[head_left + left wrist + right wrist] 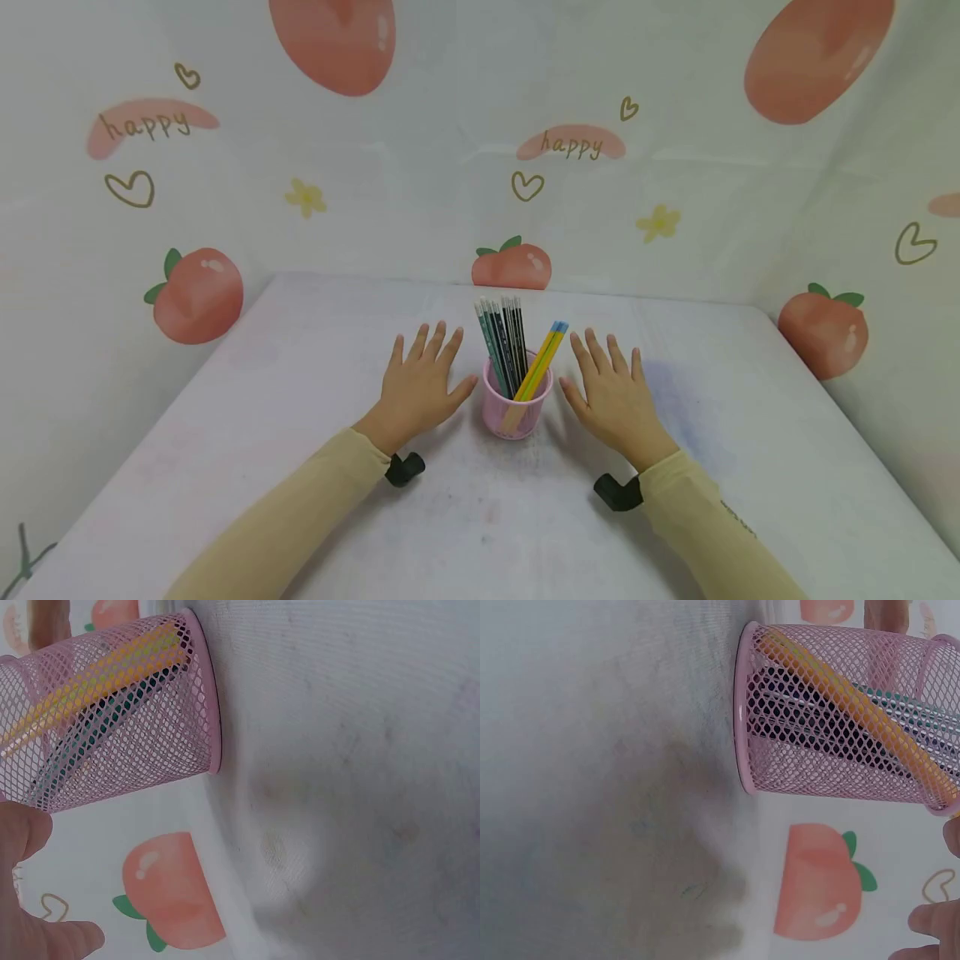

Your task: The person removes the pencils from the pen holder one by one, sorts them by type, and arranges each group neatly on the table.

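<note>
A pink mesh pencil cup (517, 419) stands upright on the table between my two hands. Dark green and black pencils (504, 342) lean in it to the left, while yellow pencils with blue ends (543, 360) tilt to the right. My left hand (420, 385) is spread just left of the cup, its thumb pointing at the rim. On the other side my right hand (613, 398) is spread too, fingers straight and holding nothing. Both wrist views show the mesh wall of the cup (135, 742) close up, with the pencils visible through it.
The white table (480, 533) reaches back to a cloth wall (420, 225) printed with peaches, hearts and flowers. A black wrist mount (406, 470) sits at my left cuff and another black mount (619, 492) at my right cuff.
</note>
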`<state>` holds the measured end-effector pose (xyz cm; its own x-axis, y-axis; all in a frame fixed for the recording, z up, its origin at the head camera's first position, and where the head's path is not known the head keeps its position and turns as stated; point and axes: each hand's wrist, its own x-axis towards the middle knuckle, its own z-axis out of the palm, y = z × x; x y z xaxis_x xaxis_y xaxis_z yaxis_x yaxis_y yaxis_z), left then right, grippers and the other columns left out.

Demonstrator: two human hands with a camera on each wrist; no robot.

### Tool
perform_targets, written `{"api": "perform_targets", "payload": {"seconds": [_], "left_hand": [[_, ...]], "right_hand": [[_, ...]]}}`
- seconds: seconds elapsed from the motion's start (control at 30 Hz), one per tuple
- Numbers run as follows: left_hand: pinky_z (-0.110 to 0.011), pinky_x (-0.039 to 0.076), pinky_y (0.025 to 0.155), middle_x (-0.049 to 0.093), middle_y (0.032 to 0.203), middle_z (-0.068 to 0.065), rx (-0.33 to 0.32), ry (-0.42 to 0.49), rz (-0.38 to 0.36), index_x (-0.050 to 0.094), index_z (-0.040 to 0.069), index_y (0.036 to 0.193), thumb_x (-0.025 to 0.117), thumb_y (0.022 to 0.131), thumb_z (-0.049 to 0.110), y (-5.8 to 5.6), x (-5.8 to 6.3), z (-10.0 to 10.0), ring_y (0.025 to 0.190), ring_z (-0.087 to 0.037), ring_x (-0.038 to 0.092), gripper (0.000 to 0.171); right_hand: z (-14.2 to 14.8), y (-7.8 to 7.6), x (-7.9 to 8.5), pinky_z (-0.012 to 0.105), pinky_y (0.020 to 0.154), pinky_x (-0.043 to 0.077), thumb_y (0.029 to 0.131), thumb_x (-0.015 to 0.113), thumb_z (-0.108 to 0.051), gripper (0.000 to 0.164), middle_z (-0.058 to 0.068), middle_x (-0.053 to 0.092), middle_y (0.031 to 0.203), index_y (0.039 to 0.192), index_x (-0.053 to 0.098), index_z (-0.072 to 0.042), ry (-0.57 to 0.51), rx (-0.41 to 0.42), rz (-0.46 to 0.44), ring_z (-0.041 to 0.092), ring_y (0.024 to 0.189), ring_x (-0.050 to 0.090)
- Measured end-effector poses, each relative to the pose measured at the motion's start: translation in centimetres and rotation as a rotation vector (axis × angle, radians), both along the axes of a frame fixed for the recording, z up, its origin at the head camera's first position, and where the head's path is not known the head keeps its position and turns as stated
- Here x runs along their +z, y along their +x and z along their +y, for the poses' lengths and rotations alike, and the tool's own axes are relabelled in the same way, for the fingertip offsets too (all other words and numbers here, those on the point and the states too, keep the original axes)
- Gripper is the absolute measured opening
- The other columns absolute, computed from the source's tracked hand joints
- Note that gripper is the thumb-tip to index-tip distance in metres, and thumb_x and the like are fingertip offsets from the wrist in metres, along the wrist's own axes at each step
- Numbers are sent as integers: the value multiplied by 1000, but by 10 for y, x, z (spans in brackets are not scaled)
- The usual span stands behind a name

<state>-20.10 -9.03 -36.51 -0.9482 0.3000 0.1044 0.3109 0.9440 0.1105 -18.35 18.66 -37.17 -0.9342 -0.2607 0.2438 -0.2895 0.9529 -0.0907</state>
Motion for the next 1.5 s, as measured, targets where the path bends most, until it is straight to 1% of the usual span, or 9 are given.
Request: {"api": "perform_targets", "payload": {"seconds": [0.17, 0.33, 0.43, 0.57, 0.7, 0.83, 1.17, 1.33, 1.5], "left_hand": [[-60, 9, 119, 17, 161, -13, -13, -6, -19, 23, 19, 155, 38, 97, 58, -1, 1, 0, 148, -35, 14, 71], [-57, 16, 119, 24, 158, -15, -37, -18, -72, 37, 15, 150, 48, 96, 50, 0, 3, 0, 146, -35, 21, 65], [-53, 25, 117, 37, 152, -17, -58, 4, -80, 47, 10, 143, 53, 96, 43, 1, 5, 0, 142, -36, 32, 58], [-47, 41, 108, 56, 136, -16, -71, 60, -52, 57, 6, 132, 57, 95, 37, 2, 5, 1, 128, -34, 51, 49], [-46, 53, 90, 65, 123, -13, -59, 118, -53, 62, 7, 126, 58, 94, 34, 1, 6, 2, 113, -31, 61, 42], [-46, 55, 84, 66, 123, -11, -36, 192, -98, 63, 10, 125, 57, 94, 33, -1, 9, 3, 108, -29, 64, 39], [-45, 51, 93, 67, 121, -6, -37, 436, -139, 63, 12, 123, 52, 96, 29, -6, 25, -3, 112, -26, 61, 34], [-43, 51, 95, 66, 120, -7, -75, 566, -126, 59, 11, 127, 51, 98, 25, -11, 28, -4, 110, -24, 62, 33], [-41, 50, 99, 60, 128, -12, -111, 724, -144, 52, 7, 131, 54, 97, 21, -15, 28, -1, 114, -25, 60, 37]], "right_hand": [[1, 0, -2, 69, 113, 12, 100, 43, -43, 64, 18, 30, 155, 153, 27, -10, 12, 2, -12, 45, 142, 25], [3, 1, -3, 65, 111, 26, 99, 49, -34, 55, 19, 45, 146, 145, 42, -6, 24, 19, -10, 41, 135, 41], [3, 2, -3, 61, 106, 37, 97, 54, -29, 48, 19, 57, 134, 138, 51, -4, 21, 38, -9, 39, 122, 55], [4, 2, -2, 48, 81, 56, 95, 58, -25, 40, 17, 68, 116, 129, 58, -4, 36, 48, -28, 34, 96, 68], [4, 1, -4, 41, 61, 56, 95, 59, -26, 37, 15, 69, 113, 126, 60, -6, 33, 37, -79, 31, 86, 69], [5, -1, -3, 43, 65, 56, 96, 57, -26, 36, 13, 69, 113, 127, 60, -7, -41, 31, -125, 28, 87, 68], [9, -5, 8, 49, 84, 55, 100, 52, -27, 36, 9, 67, 116, 132, 56, -12, -348, 71, -314, 30, 106, 65], [13, -6, 11, 50, 90, 54, 101, 52, -23, 37, 15, 64, 122, 135, 52, -11, -551, 136, -335, 35, 110, 63], [16, -6, 11, 55, 96, 49, 102, 50, -25, 43, 17, 58, 132, 142, 44, -13, -675, 168, -314, 38, 116, 59]]}}
